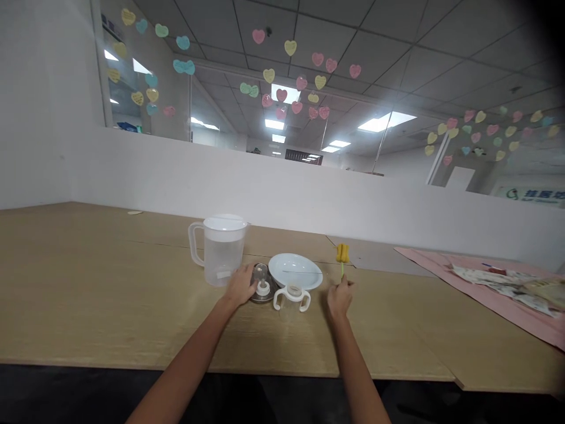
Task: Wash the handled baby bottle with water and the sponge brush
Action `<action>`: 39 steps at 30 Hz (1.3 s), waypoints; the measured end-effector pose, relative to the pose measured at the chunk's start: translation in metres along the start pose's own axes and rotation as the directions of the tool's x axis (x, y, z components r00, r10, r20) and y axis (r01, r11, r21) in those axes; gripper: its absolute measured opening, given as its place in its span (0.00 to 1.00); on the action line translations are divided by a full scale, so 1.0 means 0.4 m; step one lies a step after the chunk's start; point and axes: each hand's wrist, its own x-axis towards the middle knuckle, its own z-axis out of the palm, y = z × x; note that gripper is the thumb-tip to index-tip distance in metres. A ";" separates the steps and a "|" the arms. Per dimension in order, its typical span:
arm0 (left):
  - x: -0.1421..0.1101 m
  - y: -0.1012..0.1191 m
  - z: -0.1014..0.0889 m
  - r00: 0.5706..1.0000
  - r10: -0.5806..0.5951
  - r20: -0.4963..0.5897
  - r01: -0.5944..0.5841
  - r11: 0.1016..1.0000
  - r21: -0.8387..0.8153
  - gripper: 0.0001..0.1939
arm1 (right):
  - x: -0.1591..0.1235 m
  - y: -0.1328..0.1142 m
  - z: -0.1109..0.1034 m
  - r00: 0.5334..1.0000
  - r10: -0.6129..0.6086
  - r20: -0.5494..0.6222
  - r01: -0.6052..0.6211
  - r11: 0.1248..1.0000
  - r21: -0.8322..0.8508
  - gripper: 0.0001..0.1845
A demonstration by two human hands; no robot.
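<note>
My right hand [339, 299] is closed round the thin green handle of a bottle brush with a yellow sponge head [342, 253], held upright above the table. My left hand [241, 285] grips the left edge of a small round metal dish [261, 299]. In that dish sits a baby bottle top with a white collar [263, 288] and a clear dome. Between my hands, a clear baby bottle with two white handles [292, 292] stands without its top. Behind it lies a pale blue-white bowl [296, 266]. A translucent plastic jug [223, 253] stands left of my left hand.
The wooden table [110, 294] runs up to a low white wall [265, 188] with glass above, dotted with heart-shaped notes. On the right, a pink cloth [445, 268] holds papers and a pen. The table's front edge is close to my body.
</note>
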 end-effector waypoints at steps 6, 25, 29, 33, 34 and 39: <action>0.010 -0.006 0.022 0.994 -0.098 0.048 0.089 0.982 0.166 0.16 | 0.001 -0.001 -0.006 0.982 0.100 0.163 -0.081 0.990 -0.117 0.29; 0.005 -0.003 0.024 0.977 -0.147 0.153 0.092 0.942 0.321 0.19 | -0.005 0.010 0.009 0.941 -0.049 0.336 0.137 0.960 -0.243 0.21; 0.003 0.010 0.011 0.983 -0.154 0.100 0.115 0.941 0.317 0.19 | -0.003 0.010 0.011 0.937 -0.059 0.343 0.158 0.951 -0.266 0.21; 0.006 0.015 0.008 0.988 -0.144 0.051 0.121 0.942 0.312 0.17 | -0.005 0.007 0.011 0.938 -0.044 0.345 0.147 0.949 -0.279 0.20; 0.008 0.015 0.008 0.988 -0.147 0.040 0.128 0.944 0.305 0.16 | -0.005 0.007 0.011 0.939 -0.041 0.342 0.143 0.949 -0.279 0.20; 0.014 0.002 0.002 0.991 -0.130 -0.039 0.135 0.960 0.246 0.12 | -0.007 -0.003 0.008 0.968 -0.039 0.246 0.102 0.962 -0.252 0.19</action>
